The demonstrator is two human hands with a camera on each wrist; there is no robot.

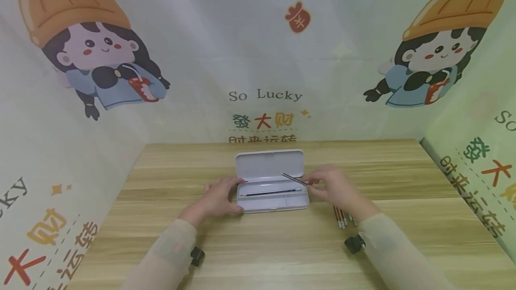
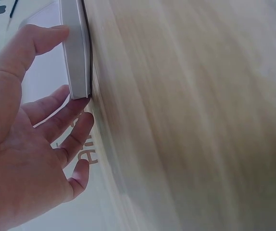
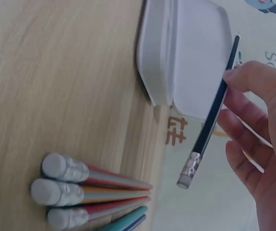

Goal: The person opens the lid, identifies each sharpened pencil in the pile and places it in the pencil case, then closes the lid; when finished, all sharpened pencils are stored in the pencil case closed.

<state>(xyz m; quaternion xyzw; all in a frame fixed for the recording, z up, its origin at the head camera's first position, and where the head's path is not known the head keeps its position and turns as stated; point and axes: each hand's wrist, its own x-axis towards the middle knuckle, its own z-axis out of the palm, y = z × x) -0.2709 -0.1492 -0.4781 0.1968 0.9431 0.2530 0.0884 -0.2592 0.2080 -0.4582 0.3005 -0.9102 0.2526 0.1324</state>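
A white pencil case (image 1: 264, 203) stands with its lid (image 1: 268, 164) raised at the back. One dark pencil (image 1: 270, 193) lies lengthwise in its rear compartment. At the case's left end, my left hand (image 1: 215, 197) holds it between thumb and fingers; the left wrist view shows the thumb (image 2: 51, 38) on the front wall. Beside the right end, my right hand (image 1: 332, 187) pinches a second dark pencil (image 3: 212, 115), tilted above the case. Its eraser end points back toward the palm side, and its other end reaches over the case.
Several pencils (image 3: 109, 195) with white erasers lie on the wood-grain table (image 1: 258, 249), right of the case and partly under my right forearm. Red, orange and teal barrels show. A printed cloth (image 1: 193, 57) rises behind the table and along both sides.
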